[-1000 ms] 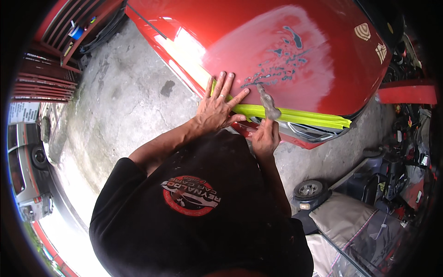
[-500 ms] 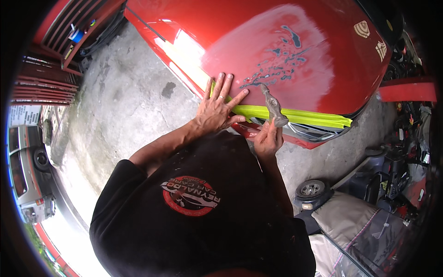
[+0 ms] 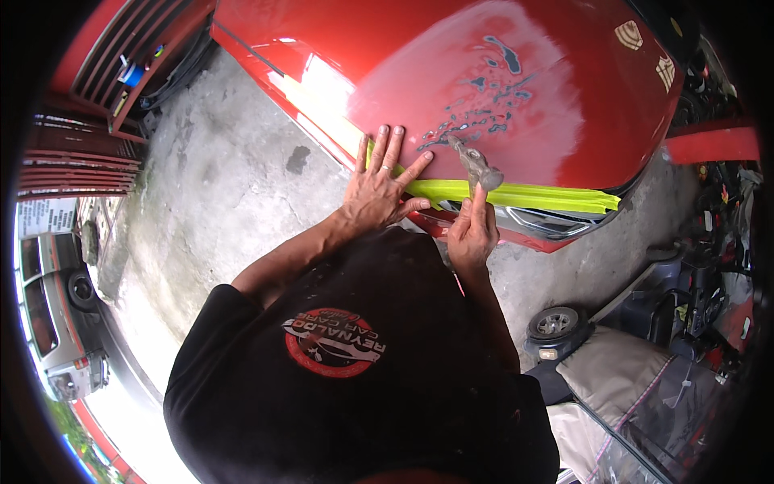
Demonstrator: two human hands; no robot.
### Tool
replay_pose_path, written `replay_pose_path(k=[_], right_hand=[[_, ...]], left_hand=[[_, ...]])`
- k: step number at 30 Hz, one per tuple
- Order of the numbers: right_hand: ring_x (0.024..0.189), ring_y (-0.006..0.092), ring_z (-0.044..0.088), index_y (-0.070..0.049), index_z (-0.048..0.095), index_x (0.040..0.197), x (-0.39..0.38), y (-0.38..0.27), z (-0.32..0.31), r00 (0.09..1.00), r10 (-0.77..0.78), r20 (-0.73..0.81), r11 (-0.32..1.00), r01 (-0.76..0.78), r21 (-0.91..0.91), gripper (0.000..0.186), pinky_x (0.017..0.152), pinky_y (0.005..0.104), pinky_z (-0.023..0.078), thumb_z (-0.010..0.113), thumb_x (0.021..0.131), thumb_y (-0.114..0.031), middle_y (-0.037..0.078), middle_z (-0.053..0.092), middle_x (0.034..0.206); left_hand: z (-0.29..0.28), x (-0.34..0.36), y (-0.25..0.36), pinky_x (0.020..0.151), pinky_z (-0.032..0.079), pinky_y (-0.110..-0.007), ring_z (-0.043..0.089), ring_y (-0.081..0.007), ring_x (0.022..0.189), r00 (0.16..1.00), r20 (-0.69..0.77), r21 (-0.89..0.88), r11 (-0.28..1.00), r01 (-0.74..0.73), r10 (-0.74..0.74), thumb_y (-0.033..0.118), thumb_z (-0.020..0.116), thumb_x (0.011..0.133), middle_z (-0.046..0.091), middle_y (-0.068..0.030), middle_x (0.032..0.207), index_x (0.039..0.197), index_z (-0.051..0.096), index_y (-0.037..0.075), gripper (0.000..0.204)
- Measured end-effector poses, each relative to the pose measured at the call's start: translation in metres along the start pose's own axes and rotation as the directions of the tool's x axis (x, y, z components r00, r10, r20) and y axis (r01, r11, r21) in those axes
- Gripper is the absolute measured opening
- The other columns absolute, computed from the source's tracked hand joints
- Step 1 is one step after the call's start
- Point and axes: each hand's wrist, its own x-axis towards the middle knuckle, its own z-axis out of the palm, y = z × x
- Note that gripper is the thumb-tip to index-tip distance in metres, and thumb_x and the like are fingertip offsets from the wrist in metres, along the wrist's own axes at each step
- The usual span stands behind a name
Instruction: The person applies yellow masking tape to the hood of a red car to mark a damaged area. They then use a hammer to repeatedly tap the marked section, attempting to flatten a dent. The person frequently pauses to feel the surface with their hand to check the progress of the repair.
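In front of me is a red car hood [image 3: 266, 28] with a dull sanded patch [image 3: 403, 85] dotted with dark, irregular spots. Yellow-green masking tape [image 3: 548, 196] runs along its near edge, above the headlight [image 3: 536, 219]. My left hand [image 3: 375, 189] lies flat on the hood edge and tape, fingers spread, a ring on one finger. A grey metal hammer [image 3: 477, 168] with a pointed end is in my right hand [image 3: 473, 235], index finger stretched along the handle. The pointed end is over the lower part of the sanded patch; whether it touches cannot be told.
Concrete floor [image 3: 234, 161] extends left of the car. A red slatted metal rack [image 3: 121, 64] stands at the far left, and a grey vehicle [image 3: 56, 298] is outside. At right are a small wheel [image 3: 556, 323], a beige-grey cover [image 3: 609, 371] and assorted clutter.
My right hand and the hammer have moved slightly up and away from me, the hammer's head now farther over the hood. My left hand stays in nearly the same place.
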Motion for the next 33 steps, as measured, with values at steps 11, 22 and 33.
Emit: replay_pose_path(k=[11,22,33], right_hand=[[0.072,0.0327,0.067,-0.001,0.057,0.142,-0.006,0.010,0.003,0.995,-0.073,-0.068,0.997,0.070,-0.033,0.048,0.062,0.0430,0.053,0.063,0.095,0.004,0.017,0.063,0.086],[0.107,0.0388,0.072,0.011,0.049,0.144,0.000,0.001,-0.039,0.971,0.201,-0.129,0.980,-0.200,0.022,0.044,0.086,0.0424,0.058,0.056,0.103,-0.004,0.031,0.067,0.122],[0.087,0.0261,0.074,0.006,0.050,0.146,-0.032,0.003,-0.058,0.884,0.428,-0.187,0.904,-0.419,0.087,0.044,0.075,0.0345,0.057,0.055,0.105,-0.009,0.024,0.073,0.104]], left_hand=[[0.000,0.001,0.001,0.122,0.010,-0.066,0.013,-0.0528,0.154,1.000,0.002,0.017,1.000,-0.016,0.016,0.074,0.046,0.094,0.016,-0.0345,0.165,0.160,0.037,0.027,0.082],[0.010,0.033,-0.011,0.123,0.007,-0.064,0.021,-0.0455,0.153,0.945,-0.290,-0.094,0.987,0.132,-0.154,0.068,0.071,0.084,0.026,-0.0328,0.161,0.155,0.026,-0.006,0.112],[-0.003,0.169,0.011,0.122,0.009,-0.065,0.017,-0.0500,0.152,0.936,-0.339,-0.135,0.989,0.055,-0.099,0.077,0.078,0.066,0.019,-0.0366,0.161,0.158,0.025,-0.001,0.132]])
